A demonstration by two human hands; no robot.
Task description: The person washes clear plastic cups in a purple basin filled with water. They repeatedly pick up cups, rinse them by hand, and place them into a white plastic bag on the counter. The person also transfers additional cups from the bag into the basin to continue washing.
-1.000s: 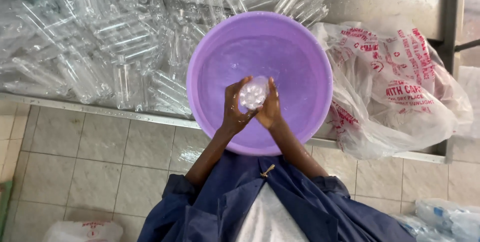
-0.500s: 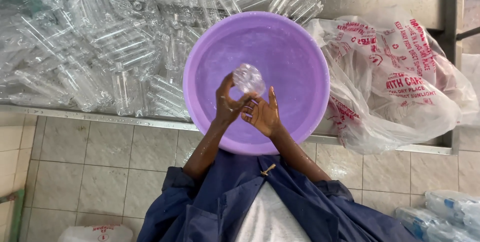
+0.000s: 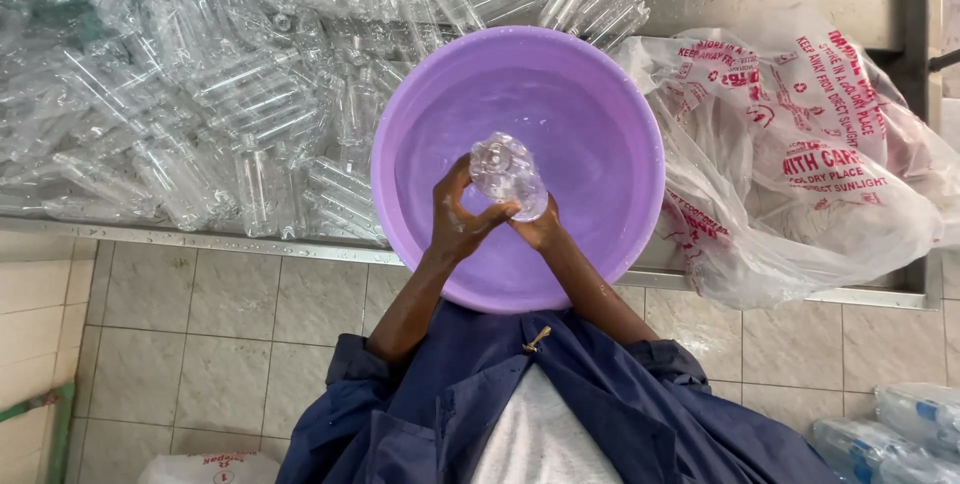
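You grasp a clear bottle (image 3: 508,176) in both hands, left hand (image 3: 462,224) and right hand (image 3: 540,231), over the purple basin (image 3: 600,124): rinsing step. Next calls for a firm wet grip.

A basin (image 3: 600,94) sits between piled bottles (image 3: 200,94) left and a bag (image 3: 800,164) right.

A clear plastic bottle (image 3: 508,176) is held by both hands (image 3: 462,219) over a purple basin (image 3: 610,114) at the frame's centre.
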